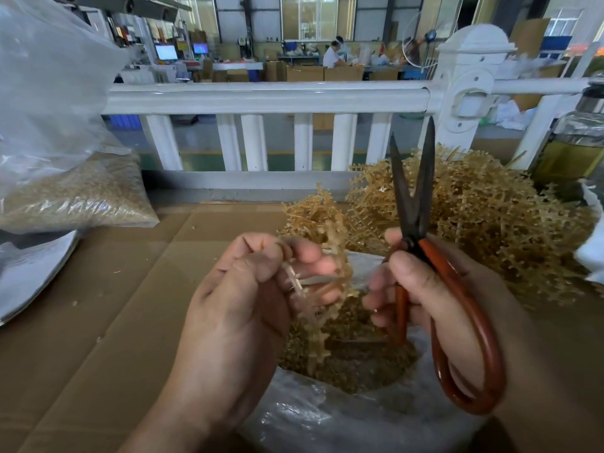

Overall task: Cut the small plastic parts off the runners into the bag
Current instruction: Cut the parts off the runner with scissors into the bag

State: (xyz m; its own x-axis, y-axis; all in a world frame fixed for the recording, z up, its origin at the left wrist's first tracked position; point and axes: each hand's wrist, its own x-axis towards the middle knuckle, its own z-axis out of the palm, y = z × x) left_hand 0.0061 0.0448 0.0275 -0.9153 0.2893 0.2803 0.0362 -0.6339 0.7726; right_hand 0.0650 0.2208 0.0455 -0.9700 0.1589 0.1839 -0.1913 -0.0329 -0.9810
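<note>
Nearest, low in the view: a clear plastic bag point(310, 416), mouth open, with loose small parts point(356, 358) heaped inside. Just above that mouth, the left hand point(242, 299), back toward the camera, fingers curled round a tan runner point(313, 328), its branched length hanging down toward the bag. Beside it, the right hand point(421, 289), wrapped about the orange-red handles of the scissors point(415, 204), thumb on the near side. Dark blades parted in a narrow V, pointing up and away, apart from the held runner.

Under both hands, flat brown cardboard point(98, 322) spread over the bench, flecked with small scraps. Behind the scissors, a big tangled pile of runners point(483, 217) in the same tan colour, resting at the right. At the left, a second bag point(75, 197), sagging, its lower part packed with tan pieces. At the far right edge, a bottle point(568, 152) with yellowish contents, blurred.

Beyond the bench — a white railing point(261, 96) with upright bars and a thick capped post point(470, 76). Further still — a workshop hall with stacked cartons point(305, 73), lit screens point(166, 51) and a person point(331, 57) in white at a distant bench.
</note>
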